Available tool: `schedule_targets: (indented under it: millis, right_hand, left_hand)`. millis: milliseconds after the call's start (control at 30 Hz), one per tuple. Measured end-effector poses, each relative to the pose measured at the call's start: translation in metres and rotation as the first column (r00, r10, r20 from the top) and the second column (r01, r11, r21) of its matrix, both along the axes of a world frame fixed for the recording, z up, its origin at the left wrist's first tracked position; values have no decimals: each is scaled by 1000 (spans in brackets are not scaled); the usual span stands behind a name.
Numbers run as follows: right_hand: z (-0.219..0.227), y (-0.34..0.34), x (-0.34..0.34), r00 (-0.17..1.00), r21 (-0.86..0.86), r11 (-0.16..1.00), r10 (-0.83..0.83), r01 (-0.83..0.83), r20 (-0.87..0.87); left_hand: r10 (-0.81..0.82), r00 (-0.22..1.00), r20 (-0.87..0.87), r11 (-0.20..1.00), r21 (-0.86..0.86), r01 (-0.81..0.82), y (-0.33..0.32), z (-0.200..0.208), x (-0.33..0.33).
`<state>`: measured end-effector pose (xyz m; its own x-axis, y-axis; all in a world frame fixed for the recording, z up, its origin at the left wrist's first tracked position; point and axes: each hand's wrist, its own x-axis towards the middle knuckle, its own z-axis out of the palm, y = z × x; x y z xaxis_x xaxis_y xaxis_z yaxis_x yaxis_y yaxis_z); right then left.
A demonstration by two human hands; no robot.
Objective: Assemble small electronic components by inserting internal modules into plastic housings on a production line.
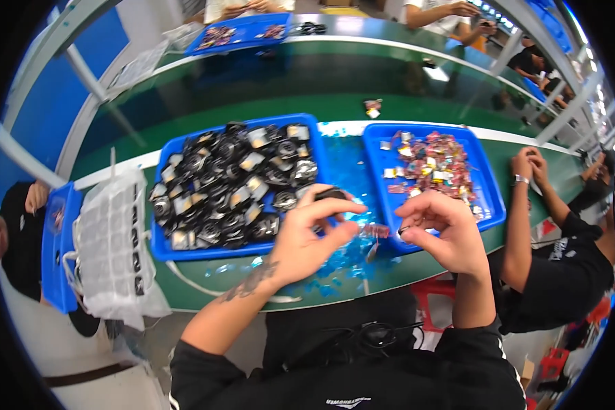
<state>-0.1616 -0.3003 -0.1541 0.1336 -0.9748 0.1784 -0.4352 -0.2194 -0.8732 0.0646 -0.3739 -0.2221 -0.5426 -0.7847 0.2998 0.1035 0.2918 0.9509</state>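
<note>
My left hand (301, 239) is closed over the space between the two blue trays, its fingers curled round a small black rounded part (331, 195). My right hand (451, 236) hovers at the near left corner of the right tray, thumb and fingertips pinched on something small and dark. Between the fingertips of both hands a small pinkish, partly see-through piece (376, 231) shows, blurred; which hand bears it I cannot tell. A heap of black rounded parts (225, 178) with pale square patches fills the left tray (158, 239).
The right tray (495, 198) holds a pile of small reddish and white pieces (437, 164). Blue film scraps (335, 266) litter the green table (212, 89). A clear compartment tray (106, 239) stands at the left. A co-worker's arm (519, 219) is close on the right.
</note>
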Motion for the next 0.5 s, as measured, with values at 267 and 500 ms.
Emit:
schedule_targets:
  millis: [267, 500]
  right_hand:
    - [-22, -14, 24, 986, -9, 1000, -25, 27, 166]
    - [-37, -17, 38, 974, 42, 999, -29, 20, 225]
  left_hand:
    - [-67, 992, 108, 998, -12, 69, 2, 5, 2]
    - [65, 994, 93, 997, -35, -62, 11, 0, 6]
